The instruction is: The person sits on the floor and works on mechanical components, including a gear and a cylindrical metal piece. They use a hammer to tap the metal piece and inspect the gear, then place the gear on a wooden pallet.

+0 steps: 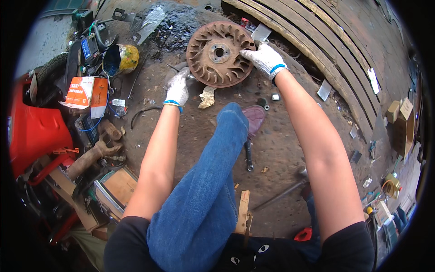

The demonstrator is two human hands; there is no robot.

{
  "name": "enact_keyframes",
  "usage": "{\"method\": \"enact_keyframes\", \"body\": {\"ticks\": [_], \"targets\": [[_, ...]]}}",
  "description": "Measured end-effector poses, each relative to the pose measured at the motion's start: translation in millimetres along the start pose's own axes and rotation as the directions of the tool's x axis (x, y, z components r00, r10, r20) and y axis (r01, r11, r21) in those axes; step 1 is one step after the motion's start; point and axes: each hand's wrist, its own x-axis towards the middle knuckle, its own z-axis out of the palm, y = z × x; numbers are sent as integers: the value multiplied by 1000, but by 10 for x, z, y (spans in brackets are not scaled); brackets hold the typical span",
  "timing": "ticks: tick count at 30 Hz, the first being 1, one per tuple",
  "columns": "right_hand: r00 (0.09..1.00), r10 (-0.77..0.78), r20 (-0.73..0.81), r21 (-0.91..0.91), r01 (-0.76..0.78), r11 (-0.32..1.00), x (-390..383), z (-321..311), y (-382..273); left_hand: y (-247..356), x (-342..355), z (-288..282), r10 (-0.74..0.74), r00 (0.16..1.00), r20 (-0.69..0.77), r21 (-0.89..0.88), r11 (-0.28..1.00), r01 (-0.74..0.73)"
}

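A rusty finned metal disc [204,47] with a central hub lies at the top middle. My right hand [259,58], in a white glove, grips its right rim. My gloved left hand [177,86] is beside the disc's lower left, fingers curled around something grey and metal that I cannot make out. A crumpled scrap [206,96] lies below the disc. My jeans-clad leg [208,172] stretches between my arms, near a purple shoe [256,122]. A wrench [249,156] lies on the dirty ground, and a small socket [275,97] sits below my right hand.
Wooden planks [312,41] run along the upper right. At the left are red bodywork [38,131], a yellow bucket [127,59], an orange-and-white box [81,95] and rusty parts [84,165]. A long bar [278,197] lies at lower right; cardboard [401,127] stands at the far right.
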Motion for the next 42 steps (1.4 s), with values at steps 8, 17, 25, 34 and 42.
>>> {"method": "enact_keyframes", "body": {"ticks": [8, 17, 25, 34, 42], "targets": [[998, 30, -52, -278, -43, 960, 19, 81, -149, 39, 265, -73, -55, 998, 8, 392, 919, 47], [982, -118, -150, -517, 24, 856, -81, 148, -310, -86, 349, -77, -81, 996, -41, 206, 975, 87], [986, -136, -94, -433, 83, 898, 9, 11, -154, -155, 388, -137, -63, 997, 37, 320, 946, 48], [984, -76, -164, -485, -14, 875, -341, -578, 287, -301, -85, 714, -143, 972, 189, 56, 989, 135], [969, 79, -235, -429, -176, 886, -795, -1477, 906, -479, -111, 1510, 151, 649, 745, 555, 398, -730]]}}
